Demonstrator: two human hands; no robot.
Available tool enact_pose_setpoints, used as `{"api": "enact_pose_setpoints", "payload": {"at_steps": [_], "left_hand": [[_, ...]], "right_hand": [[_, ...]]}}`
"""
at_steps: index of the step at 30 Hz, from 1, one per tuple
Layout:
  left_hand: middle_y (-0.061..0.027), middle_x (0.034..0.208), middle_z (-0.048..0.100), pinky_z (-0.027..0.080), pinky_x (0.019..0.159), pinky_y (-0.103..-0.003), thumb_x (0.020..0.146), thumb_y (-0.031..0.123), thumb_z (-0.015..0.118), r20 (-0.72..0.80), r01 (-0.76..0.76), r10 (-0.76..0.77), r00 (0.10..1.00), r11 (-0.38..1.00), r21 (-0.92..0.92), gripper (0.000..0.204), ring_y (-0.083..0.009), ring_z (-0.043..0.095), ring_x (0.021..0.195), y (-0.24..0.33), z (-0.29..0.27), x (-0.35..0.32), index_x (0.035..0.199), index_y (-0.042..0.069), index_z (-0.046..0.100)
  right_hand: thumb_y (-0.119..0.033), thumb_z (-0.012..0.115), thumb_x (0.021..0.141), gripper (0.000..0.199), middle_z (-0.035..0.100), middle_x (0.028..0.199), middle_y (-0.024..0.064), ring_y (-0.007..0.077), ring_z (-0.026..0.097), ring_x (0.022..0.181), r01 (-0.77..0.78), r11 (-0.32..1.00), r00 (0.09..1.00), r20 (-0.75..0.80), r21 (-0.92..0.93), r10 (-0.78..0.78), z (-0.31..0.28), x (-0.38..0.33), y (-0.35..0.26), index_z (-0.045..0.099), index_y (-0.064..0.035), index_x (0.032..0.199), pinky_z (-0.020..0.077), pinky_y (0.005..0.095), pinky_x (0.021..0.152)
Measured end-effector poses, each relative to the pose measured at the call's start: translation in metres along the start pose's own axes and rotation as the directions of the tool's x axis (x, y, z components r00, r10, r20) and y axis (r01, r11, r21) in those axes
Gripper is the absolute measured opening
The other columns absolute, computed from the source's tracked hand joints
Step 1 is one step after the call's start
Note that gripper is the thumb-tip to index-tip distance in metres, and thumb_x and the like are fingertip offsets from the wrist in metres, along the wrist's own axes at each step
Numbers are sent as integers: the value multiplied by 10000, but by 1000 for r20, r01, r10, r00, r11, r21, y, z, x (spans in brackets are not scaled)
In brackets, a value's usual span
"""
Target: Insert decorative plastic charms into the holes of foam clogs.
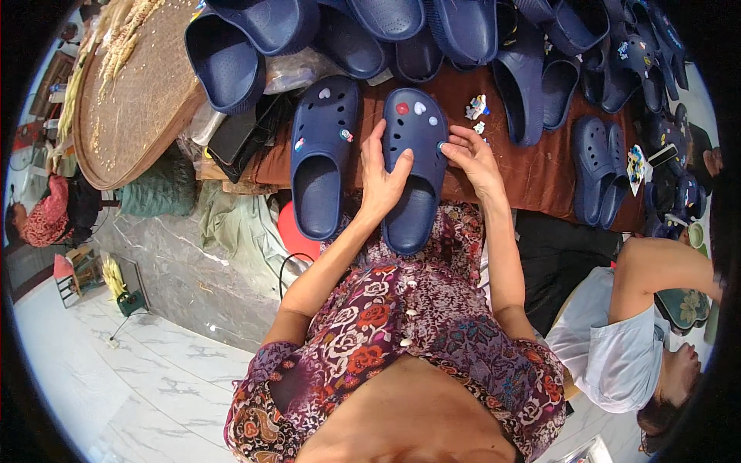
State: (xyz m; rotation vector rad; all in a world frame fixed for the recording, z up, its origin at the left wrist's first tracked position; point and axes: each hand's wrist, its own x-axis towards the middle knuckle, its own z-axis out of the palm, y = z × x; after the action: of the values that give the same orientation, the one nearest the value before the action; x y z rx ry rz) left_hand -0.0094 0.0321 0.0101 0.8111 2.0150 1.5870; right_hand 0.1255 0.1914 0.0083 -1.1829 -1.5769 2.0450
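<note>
A navy blue clog [409, 224] lies in front of me at the table edge, its toe pointing away. Red and pale heart-shaped charms [419, 108] sit in its upper. My left hand [384, 177] grips its left side, thumb across the top. At the right side, the thumb and fingers of my right hand [477, 163] are at a small teal-and-white shoe charm [441, 147]; what lies under the fingertips is partly hidden. A matching navy clog [320, 193] lies to the left, with a pale heart and small character charms in it.
Many navy clogs [463, 31] are heaped along the far side of the brown cloth-covered table [517, 174]. Loose charms [477, 108] lie right of my hands. Another pair of clogs [594, 166] is farther right. A round woven tray [143, 92] stands left; a person [617, 339] sits at right.
</note>
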Motion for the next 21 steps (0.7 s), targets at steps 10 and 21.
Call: {"api": "enact_pose_setpoints", "payload": {"at_steps": [10,21], "left_hand": [[-230,1387,440,327,1118,-453,897,199,651,-5,14,-14,1000,999,-41,702,-365,428,1302,-1,1,-1,1496,6,341],[-210,1404,434,325,1131,-434,918,194,631,-3,15,-16,1000,995,-98,679,-344,424,1320,-3,-1,-2,1502,9,337]], "right_hand": [[-157,846,807,740,669,1209,155,191,662,1060,-79,996,975,205,-47,87,-8,13,-22,474,67,1407,534,314,932],[-107,821,813,636,655,1172,123,176,636,1053,-15,1000,995,98,-23,17,7,12,-5,519,72,1343,532,315,936]]}}
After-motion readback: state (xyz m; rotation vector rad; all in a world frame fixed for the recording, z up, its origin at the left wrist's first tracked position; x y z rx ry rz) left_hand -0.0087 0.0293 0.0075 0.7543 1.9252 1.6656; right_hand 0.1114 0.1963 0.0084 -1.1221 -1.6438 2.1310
